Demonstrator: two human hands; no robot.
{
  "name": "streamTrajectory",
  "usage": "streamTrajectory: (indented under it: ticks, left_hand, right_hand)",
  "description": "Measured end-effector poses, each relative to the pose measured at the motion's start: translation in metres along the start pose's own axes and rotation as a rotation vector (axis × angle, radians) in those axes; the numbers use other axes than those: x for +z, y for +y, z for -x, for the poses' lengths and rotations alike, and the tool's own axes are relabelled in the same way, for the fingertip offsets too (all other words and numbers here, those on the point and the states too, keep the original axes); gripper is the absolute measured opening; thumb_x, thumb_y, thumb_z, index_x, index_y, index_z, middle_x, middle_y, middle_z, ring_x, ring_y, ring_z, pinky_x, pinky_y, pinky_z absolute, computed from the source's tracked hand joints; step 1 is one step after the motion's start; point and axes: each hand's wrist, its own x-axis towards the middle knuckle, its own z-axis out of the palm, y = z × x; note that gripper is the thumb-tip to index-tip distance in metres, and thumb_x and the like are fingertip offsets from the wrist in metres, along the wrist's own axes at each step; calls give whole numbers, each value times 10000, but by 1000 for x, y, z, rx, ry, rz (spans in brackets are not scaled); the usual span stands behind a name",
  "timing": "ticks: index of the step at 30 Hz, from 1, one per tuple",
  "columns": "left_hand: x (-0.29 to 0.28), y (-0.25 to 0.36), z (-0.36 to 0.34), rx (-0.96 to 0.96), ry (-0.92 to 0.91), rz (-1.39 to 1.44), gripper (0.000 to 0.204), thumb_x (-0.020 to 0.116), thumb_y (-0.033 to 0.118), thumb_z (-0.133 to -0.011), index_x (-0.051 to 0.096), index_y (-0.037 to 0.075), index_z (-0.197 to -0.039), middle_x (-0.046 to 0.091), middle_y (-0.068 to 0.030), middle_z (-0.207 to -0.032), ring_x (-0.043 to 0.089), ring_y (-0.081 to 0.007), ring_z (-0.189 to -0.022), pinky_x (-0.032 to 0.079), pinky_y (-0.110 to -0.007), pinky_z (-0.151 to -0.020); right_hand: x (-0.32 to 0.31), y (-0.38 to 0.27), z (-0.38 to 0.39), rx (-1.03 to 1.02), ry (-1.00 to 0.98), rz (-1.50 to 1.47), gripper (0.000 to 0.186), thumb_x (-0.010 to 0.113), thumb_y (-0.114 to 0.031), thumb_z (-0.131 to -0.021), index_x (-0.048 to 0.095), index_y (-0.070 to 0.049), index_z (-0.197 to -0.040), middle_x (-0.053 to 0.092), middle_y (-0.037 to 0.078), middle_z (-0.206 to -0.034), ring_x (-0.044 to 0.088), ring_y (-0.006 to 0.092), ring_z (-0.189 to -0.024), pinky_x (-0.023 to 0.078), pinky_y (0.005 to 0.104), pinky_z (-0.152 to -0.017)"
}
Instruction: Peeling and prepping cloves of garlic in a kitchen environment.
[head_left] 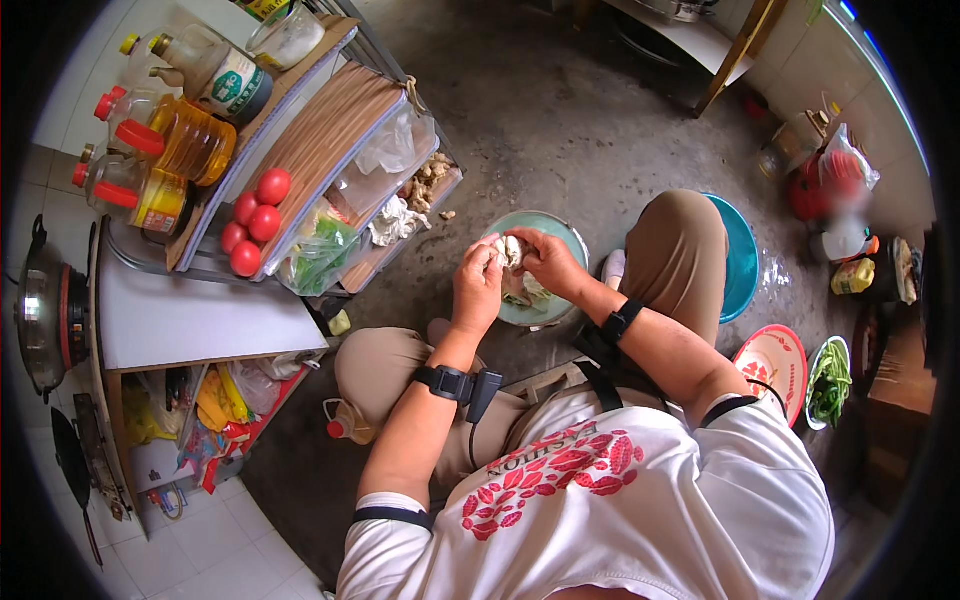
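Note:
My left hand (476, 287) and my right hand (556, 266) meet over a pale green basin (545, 314) on the floor between my knees. Between them is a whitish garlic bulb (512, 252), pinched by the fingertips of both hands. The fingers hide part of it. Pale, papery scraps (526, 291) lie in the basin below, partly covered by my hands.
To the left stands a shelf rack with red tomatoes (264, 222), oil bottles (195, 140) and ginger (428, 180). A blue basin (740, 262) sits beyond my right knee. Further right are a red-rimmed basin (775, 365) and a bowl of green vegetables (829, 388).

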Motion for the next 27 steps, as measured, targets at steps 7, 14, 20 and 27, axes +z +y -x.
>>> streamTrajectory:
  ticks: [7,14,20,27]
  left_hand:
    - [-6,-5,0,-320,-60,383,151,423,99,-930,535,-2,-916,559,-100,-1157,560,-135,-933,458,-284,-826]
    - [-10,-1,1,-474,-48,868,140,415,135,-942,507,38,-899,558,-107,-1144,574,-167,-909,483,-349,-840]
    - [-15,-10,-4,-476,73,947,120,426,154,-941,481,49,-928,575,-121,-1048,584,-201,-911,480,-387,-848]
    - [-14,-13,-1,-559,140,860,115,423,139,-937,477,40,-913,566,-94,-935,577,-180,-856,489,-390,-825]
  right_hand:
    - [-2,-6,2,43,8,58,367,413,63,-770,519,48,-1121,615,98,-883,598,141,-726,496,267,-635]
    - [-5,25,-9,232,169,-131,184,408,54,-785,556,2,-882,555,10,-715,510,103,-632,424,242,-555]
    - [-14,45,-8,249,133,229,115,458,-36,-837,569,-7,-855,561,48,-726,533,138,-656,436,272,-599]
    - [-6,15,-5,48,120,82,348,553,-175,-855,522,-16,-1163,605,134,-965,588,243,-854,451,309,-769]
